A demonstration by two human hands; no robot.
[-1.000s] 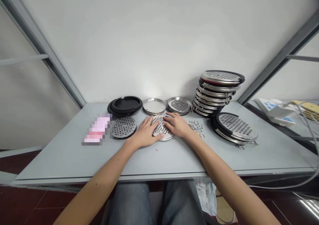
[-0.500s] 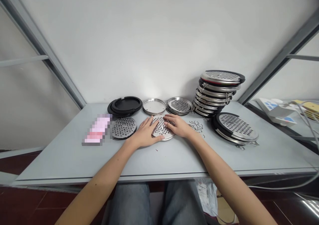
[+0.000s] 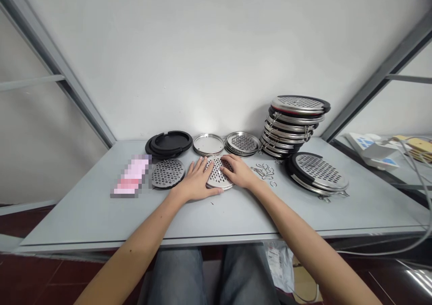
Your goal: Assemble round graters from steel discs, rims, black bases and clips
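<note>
A round silver disc (image 3: pixel 218 174) punched with many holes lies on the table between my hands, seated on or in a metal rim. My left hand (image 3: pixel 195 181) is open along its left side, fingers stretched out and thumb at the front edge. At the right edge my right hand (image 3: pixel 238 172) rests on the disc, fingers bent but apart. Left of my left hand lies another perforated disc (image 3: pixel 168 173) with a dark underside. Several small metal clips and rings (image 3: pixel 263 171) are scattered right of my right hand.
Behind stand black round rings (image 3: pixel 170 143), shallow metal trays (image 3: pixel 208 143) and stacked perforated discs (image 3: pixel 243 143). A tall stack of black-rimmed assemblies (image 3: pixel 293 129) rises at back right, with a lower pile (image 3: pixel 317 172) before it. A pixelated pink item (image 3: pixel 131 176) lies left.
My right hand has shifted slightly at the disc's right edge, and its fingers look more bent. More of the clips and rings show beside it. My left hand stays nearly in place.
</note>
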